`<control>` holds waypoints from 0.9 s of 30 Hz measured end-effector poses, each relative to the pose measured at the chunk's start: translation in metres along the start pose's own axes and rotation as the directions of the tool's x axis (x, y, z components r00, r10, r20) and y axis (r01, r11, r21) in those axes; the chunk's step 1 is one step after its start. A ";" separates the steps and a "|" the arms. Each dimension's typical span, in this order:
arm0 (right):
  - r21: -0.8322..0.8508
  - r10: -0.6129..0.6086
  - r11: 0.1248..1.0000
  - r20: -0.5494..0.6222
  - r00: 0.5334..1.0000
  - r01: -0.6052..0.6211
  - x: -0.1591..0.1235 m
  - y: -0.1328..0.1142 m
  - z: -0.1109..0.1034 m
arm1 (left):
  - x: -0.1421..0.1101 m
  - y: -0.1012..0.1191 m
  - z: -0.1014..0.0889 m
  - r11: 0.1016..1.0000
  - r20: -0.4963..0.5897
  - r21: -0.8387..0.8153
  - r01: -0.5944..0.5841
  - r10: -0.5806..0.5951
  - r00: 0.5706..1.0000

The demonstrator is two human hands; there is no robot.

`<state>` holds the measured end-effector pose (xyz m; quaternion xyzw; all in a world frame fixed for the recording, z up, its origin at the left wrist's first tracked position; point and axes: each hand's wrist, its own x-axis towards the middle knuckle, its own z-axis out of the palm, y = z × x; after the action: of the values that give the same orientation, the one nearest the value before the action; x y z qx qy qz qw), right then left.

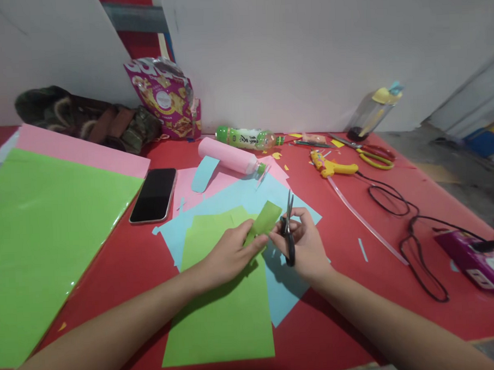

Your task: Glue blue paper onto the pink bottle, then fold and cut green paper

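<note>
My left hand (233, 250) pinches a small strip of green paper (266, 217) between thumb and fingers. Close beside it, my right hand (303, 242) has black-handled scissors (289, 229) in its grip, blades pointing up and away from me. The right thumb and a fingertip meet near the strip's lower right edge; whether they touch it I cannot tell. Beneath both hands lie green sheets (220, 322) on top of light blue paper (284, 298). Just beyond, a bottle wrapped in pink paper (229, 156) lies on its side, with a blue paper piece (205, 174) against it.
A phone (154, 195) and a stack of green paper (61, 237) are at left. A yellow glue gun (332, 166) with a glue stick and cord, red-and-yellow scissors (377, 156) and a purple power box (475, 262) occupy the right. Behind lie a green bottle (249, 137) and snack bag (165, 101).
</note>
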<state>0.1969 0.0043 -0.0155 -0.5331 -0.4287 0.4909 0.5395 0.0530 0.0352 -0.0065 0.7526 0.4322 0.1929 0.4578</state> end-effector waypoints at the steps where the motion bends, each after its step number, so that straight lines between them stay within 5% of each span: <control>1: 0.002 -0.003 1.000 -0.001 1.000 0.003 0.000 0.000 0.000 | 0.000 0.000 0.000 1.000 -0.020 -0.026 0.008 -0.008 1.000; 5: 0.007 -0.003 1.000 0.000 1.000 0.003 0.000 -0.001 0.000 | -0.001 0.001 0.002 0.993 -0.039 -0.111 0.036 -0.041 0.998; 16: 0.022 0.055 0.998 0.003 0.999 -0.055 0.001 0.002 0.000 | -0.003 0.002 0.004 0.998 -0.100 0.055 -0.024 0.029 0.995; 27: -0.043 0.095 0.994 -0.036 0.995 -0.096 0.000 0.000 0.000 | -0.005 0.002 0.006 0.999 -0.063 -0.049 -0.018 0.015 0.998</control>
<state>0.1969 0.0043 -0.0157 -0.5733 -0.4043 0.4973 0.5105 0.0554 0.0277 -0.0069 0.7380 0.4353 0.2309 0.4610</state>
